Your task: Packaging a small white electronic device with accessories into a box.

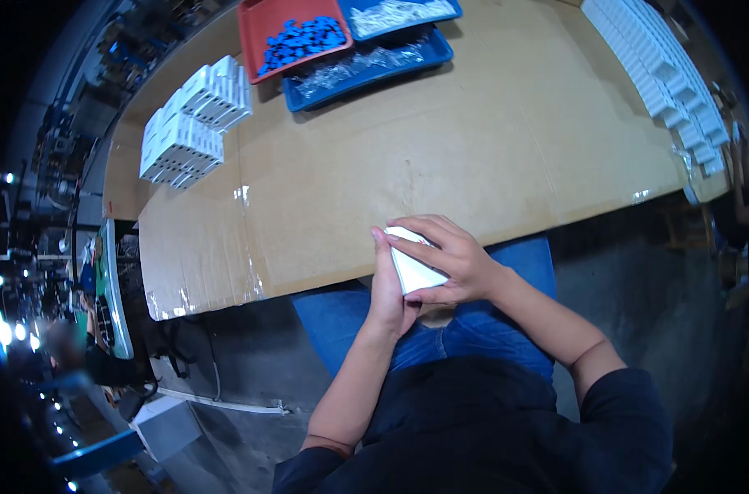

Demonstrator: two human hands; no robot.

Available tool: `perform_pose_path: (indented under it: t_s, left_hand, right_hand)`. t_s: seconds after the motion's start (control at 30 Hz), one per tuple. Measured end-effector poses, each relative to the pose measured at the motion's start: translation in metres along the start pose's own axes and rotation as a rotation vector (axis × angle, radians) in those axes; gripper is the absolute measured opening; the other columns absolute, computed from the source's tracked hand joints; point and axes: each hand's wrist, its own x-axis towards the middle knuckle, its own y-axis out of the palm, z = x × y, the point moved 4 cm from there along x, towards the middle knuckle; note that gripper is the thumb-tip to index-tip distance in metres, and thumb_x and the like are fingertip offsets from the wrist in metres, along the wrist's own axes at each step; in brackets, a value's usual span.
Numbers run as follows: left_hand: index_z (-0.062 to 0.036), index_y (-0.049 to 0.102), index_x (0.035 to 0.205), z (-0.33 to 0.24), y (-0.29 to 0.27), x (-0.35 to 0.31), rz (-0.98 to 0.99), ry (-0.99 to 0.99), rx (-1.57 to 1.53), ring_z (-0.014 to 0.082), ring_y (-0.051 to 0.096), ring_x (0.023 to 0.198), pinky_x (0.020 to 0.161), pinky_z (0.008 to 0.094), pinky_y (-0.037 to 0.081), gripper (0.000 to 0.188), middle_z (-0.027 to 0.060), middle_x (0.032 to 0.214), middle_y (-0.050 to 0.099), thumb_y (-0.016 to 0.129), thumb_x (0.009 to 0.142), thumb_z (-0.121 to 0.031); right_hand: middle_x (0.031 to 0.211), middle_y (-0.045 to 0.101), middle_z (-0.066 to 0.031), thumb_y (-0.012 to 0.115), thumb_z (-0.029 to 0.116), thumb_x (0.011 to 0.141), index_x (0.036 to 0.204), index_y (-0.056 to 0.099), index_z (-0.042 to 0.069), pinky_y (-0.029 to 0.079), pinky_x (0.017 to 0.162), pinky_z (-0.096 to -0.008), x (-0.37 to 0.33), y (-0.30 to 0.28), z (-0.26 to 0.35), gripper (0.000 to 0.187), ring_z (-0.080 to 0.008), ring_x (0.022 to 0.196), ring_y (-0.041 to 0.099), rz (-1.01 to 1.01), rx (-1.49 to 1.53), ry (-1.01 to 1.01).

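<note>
A small white box [416,270] is held between my two hands, just over the near edge of the table and above my lap. My left hand [388,288] wraps its left side, with the thumb up along the edge. My right hand [459,262] lies over the top and right side, its fingers reaching across to the far end. Fingers cover much of the box, so I cannot tell whether its flap is closed.
Stacked white boxes [185,136] stand at the table's left. Behind are a red tray [255,41] of blue parts, a blue tray [366,34] of white pieces and a lower blue tray [309,100] of clear plastic. Rows of white boxes [650,74] line the right. Brown cardboard [440,140] covers the table.
</note>
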Motion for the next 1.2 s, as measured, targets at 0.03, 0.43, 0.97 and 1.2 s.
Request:
perform_pose_path:
  t_s: [0.03,0.43,0.97,1.2]
  left_hand:
    - [-0.0094,0.052,0.14,-0.003,0.0,-0.001,-0.002,0.025,-0.011,0.023,0.07,0.109,0.085,0.0381,0.063,0.076,0.0099,0.119,0.067,0.031,0.105,-0.073]
    - [-0.0065,0.053,0.143,0.007,-0.021,0.018,0.04,-0.097,-0.235,0.0277,0.069,0.113,0.101,0.043,0.056,0.078,0.0153,0.124,0.068,0.03,0.106,-0.071]
    - [-0.0033,0.05,0.149,-0.06,-0.092,0.016,-0.277,0.91,1.41,0.0442,0.03,0.153,0.125,0.0658,0.011,0.06,0.024,0.162,0.037,0.065,0.096,-0.028]
    - [-0.0107,0.049,0.153,-0.075,-0.078,0.044,-0.225,0.84,1.685,0.0435,0.028,0.155,0.124,0.0694,0.01,0.074,0.0127,0.167,0.036,0.075,0.09,-0.042]
  right_hand:
    - [0.139,0.06,-0.0255,0.081,0.044,0.081,0.14,0.064,0.002,0.051,0.1,-0.0493,0.0,0.003,0.001,0.075,-0.0426,0.122,0.062,0.013,0.002,-0.024]
    - [0.143,0.06,-0.0252,0.074,0.035,0.096,0.15,0.051,-0.003,0.049,0.108,-0.0428,-0.022,0.018,-0.028,0.07,-0.0338,0.126,0.063,-0.382,0.433,0.354]
    - [0.118,0.07,-0.0084,0.088,0.035,0.075,0.097,0.07,0.009,0.034,0.119,-0.0655,-0.024,-0.029,-0.032,0.038,-0.031,0.119,0.066,0.139,-0.376,0.315]
    - [0.136,0.061,-0.0156,0.074,0.048,0.091,0.125,0.067,0.005,0.026,0.122,-0.0652,-0.006,-0.01,-0.065,0.055,-0.0335,0.133,0.057,0.204,-0.457,0.381]
